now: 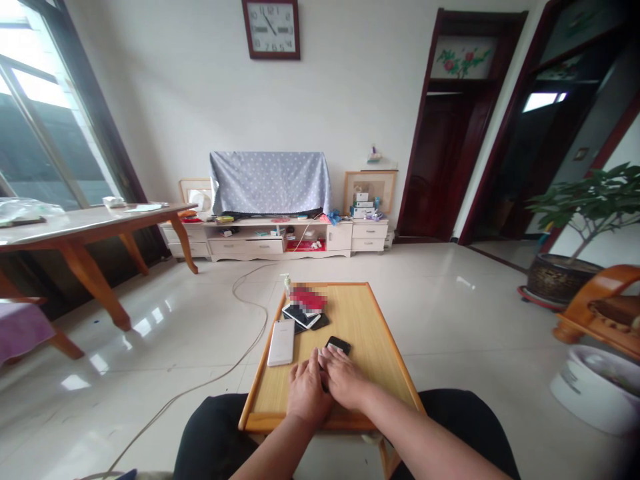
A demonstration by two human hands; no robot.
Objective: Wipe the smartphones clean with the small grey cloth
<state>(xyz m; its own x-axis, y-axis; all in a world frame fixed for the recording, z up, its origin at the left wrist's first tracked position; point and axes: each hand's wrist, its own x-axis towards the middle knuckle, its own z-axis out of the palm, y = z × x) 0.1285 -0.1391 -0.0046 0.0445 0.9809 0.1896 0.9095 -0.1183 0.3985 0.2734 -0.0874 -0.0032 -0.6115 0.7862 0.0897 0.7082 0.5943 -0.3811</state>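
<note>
Low white cabinet (247, 249) stands far ahead of the hands in a tiled rm; small wooden table (360, 313) sits directly beneath them. On it, a person's L hand (307, 387) & R hand (345, 377) meet, backs up, fingers close tog.; can't tell if either grips anything. Ahead & L of both, red item (306, 298), blurred, tops a pile of phones (301, 316). White phone (282, 343) lies flat just L of L hand; black phone (341, 343) juts past R hand's fingertips, partly covered. Pump bottle (287, 284) is farther off, beside the red item.
</note>
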